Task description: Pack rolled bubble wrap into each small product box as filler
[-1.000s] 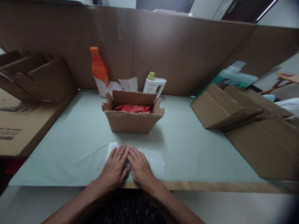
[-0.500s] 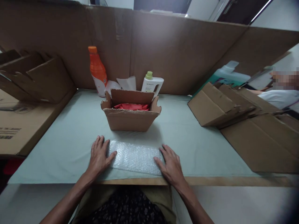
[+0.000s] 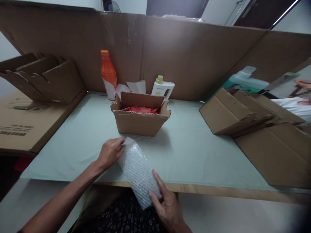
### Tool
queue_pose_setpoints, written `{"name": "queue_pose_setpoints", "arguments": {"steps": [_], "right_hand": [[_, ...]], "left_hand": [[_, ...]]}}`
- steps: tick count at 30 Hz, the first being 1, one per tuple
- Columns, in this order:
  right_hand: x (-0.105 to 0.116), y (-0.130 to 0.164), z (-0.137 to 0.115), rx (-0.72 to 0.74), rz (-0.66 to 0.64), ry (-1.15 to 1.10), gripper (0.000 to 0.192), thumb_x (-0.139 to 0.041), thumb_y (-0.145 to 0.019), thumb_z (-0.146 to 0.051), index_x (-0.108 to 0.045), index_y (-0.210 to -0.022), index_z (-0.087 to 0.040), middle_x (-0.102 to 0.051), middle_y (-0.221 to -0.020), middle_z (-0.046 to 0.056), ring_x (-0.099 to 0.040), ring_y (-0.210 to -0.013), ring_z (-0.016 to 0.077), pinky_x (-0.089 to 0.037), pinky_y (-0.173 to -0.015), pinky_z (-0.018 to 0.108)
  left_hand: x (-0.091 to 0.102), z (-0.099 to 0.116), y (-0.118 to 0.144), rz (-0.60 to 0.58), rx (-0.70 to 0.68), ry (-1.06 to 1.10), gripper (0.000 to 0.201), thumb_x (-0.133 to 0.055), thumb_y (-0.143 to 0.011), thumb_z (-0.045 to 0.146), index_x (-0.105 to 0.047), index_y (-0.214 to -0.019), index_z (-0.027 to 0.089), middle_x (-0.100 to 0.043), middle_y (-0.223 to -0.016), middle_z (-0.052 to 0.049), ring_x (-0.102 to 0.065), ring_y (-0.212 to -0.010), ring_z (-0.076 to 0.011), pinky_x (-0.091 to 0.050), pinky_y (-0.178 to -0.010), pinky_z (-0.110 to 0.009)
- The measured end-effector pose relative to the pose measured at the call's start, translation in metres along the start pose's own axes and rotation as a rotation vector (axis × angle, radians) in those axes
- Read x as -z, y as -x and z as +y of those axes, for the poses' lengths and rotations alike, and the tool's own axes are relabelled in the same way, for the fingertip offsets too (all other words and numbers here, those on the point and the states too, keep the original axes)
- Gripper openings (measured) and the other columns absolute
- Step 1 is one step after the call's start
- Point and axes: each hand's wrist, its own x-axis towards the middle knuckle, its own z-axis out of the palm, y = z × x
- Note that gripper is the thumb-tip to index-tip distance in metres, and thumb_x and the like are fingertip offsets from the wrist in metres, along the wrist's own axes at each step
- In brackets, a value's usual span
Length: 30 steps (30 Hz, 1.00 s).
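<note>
A folded strip of bubble wrap [image 3: 138,171] slants over the front edge of the table, lifted at its near end. At its upper left corner my left hand [image 3: 112,151] pinches it with closed fingers. My right hand [image 3: 166,204] grips the lower right end, thumb and fingers on the wrap's side, other fingers partly hidden beneath. Just beyond stands an open cardboard box [image 3: 141,124], with a red packet [image 3: 142,110] showing inside. Neither hand touches the box.
Behind the box stand an orange bottle [image 3: 109,74], crumpled white paper [image 3: 137,86] and a white jug [image 3: 161,88]. Cardboard boxes [image 3: 225,113] and a teal liquid container [image 3: 245,81] are at right. More cartons [image 3: 55,81] sit at left. A person's white sleeve [image 3: 293,106] shows far right.
Both hands went from lying on the flat bubble wrap to gripping it. The strip has turned aslant, its right end drawn toward me past the table edge. The view shifted slightly.
</note>
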Motion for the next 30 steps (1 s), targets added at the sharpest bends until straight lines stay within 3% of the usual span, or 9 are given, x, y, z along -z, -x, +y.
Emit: {"name": "queue_pose_setpoints", "arguments": {"steps": [3, 6, 9, 14, 17, 20, 24, 27, 30], "right_hand": [[-0.026, 0.012, -0.005, -0.028, -0.148, -0.122, 0.043, -0.059, -0.089, -0.027, -0.069, -0.131, -0.028, -0.073, -0.127, 0.006, -0.07, -0.115, 0.0254, -0.055, -0.1, 0.038], [-0.046, 0.019, -0.002, -0.201, -0.21, -0.319, 0.043, -0.065, -0.085, -0.037, -0.071, -0.126, -0.027, -0.078, -0.105, 0.004, -0.074, -0.092, 0.0245, -0.06, -0.084, 0.037], [-0.052, 0.025, 0.003, -0.331, -0.285, -0.57, 0.058, -0.068, -0.083, -0.051, -0.064, -0.135, -0.025, -0.073, -0.089, 0.002, -0.068, -0.073, 0.0193, -0.056, -0.071, 0.032], [-0.038, 0.017, -0.008, -0.427, -0.165, -0.828, 0.055, -0.075, -0.078, -0.059, -0.071, -0.119, -0.023, -0.072, -0.1, 0.006, -0.065, -0.087, 0.021, -0.051, -0.08, 0.032], [-0.032, 0.0, -0.018, -0.477, -0.14, -0.973, 0.049, -0.076, -0.078, -0.054, -0.072, -0.113, -0.02, -0.072, -0.092, 0.007, -0.065, -0.081, 0.0203, -0.051, -0.076, 0.032], [-0.031, -0.008, -0.019, -0.439, -0.145, -1.043, 0.055, -0.069, -0.086, -0.051, -0.06, -0.131, -0.02, -0.074, -0.104, 0.012, -0.071, -0.087, 0.0231, -0.052, -0.073, 0.032], [-0.028, 0.0, -0.014, -0.154, -0.001, -0.639, 0.064, -0.058, -0.097, -0.034, -0.029, -0.155, -0.035, -0.072, -0.109, 0.006, -0.071, -0.079, 0.0187, -0.056, -0.071, 0.033], [-0.024, -0.005, -0.013, 0.235, 0.087, -0.056, 0.059, -0.059, -0.094, -0.016, -0.044, -0.147, -0.035, -0.071, -0.116, 0.006, -0.069, -0.101, 0.0225, -0.056, -0.089, 0.041], [-0.027, -0.027, -0.012, 0.481, 0.014, 0.35, 0.053, -0.058, -0.089, -0.009, -0.054, -0.139, -0.023, -0.062, -0.139, 0.013, -0.054, -0.13, 0.0312, -0.049, -0.102, 0.051]], "left_hand": [[-0.018, 0.02, -0.036, -0.08, -0.136, 0.01, 0.013, -0.063, -0.08, 0.016, -0.067, -0.092, 0.021, -0.073, -0.095, -0.008, -0.067, -0.098, -0.0265, -0.05, -0.094, -0.04], [-0.026, 0.03, -0.036, -0.079, -0.218, 0.032, 0.041, -0.066, -0.08, 0.016, -0.064, -0.121, 0.018, -0.066, -0.131, -0.014, -0.054, -0.129, -0.0318, -0.041, -0.111, -0.049], [-0.008, 0.02, 0.007, -0.044, -0.211, 0.203, 0.045, -0.053, -0.087, 0.015, -0.06, -0.131, 0.018, -0.064, -0.134, -0.014, -0.054, -0.131, -0.0296, -0.041, -0.112, -0.053], [0.034, 0.003, 0.102, -0.34, -0.197, 0.476, 0.064, -0.047, -0.084, 0.013, -0.05, -0.145, 0.029, -0.056, -0.147, -0.008, -0.045, -0.142, -0.0283, -0.043, -0.114, -0.054], [0.027, 0.013, 0.124, -0.291, -0.169, 0.459, 0.068, -0.054, -0.085, 0.016, -0.042, -0.151, 0.027, -0.054, -0.149, -0.011, -0.045, -0.142, -0.0301, -0.042, -0.114, -0.054], [0.004, 0.025, 0.115, -0.161, 0.039, 0.48, 0.037, -0.051, -0.094, 0.023, -0.062, -0.13, 0.022, -0.072, -0.119, -0.01, -0.067, -0.11, -0.0237, -0.054, -0.096, -0.041], [-0.015, 0.029, 0.094, -0.095, 0.345, 0.44, 0.035, -0.049, -0.096, 0.035, -0.066, -0.119, 0.016, -0.074, -0.095, -0.008, -0.068, -0.083, -0.0201, -0.055, -0.078, -0.033], [-0.02, 0.027, 0.087, -0.081, 0.375, 0.373, 0.045, -0.05, -0.093, 0.037, -0.061, -0.13, 0.013, -0.07, -0.084, -0.004, -0.064, -0.068, -0.0177, -0.052, -0.068, -0.031], [-0.022, 0.025, 0.085, -0.102, 0.321, 0.319, 0.047, -0.05, -0.093, 0.032, -0.056, -0.136, 0.013, -0.068, -0.079, -0.001, -0.06, -0.061, -0.0163, -0.051, -0.064, -0.031]]}}
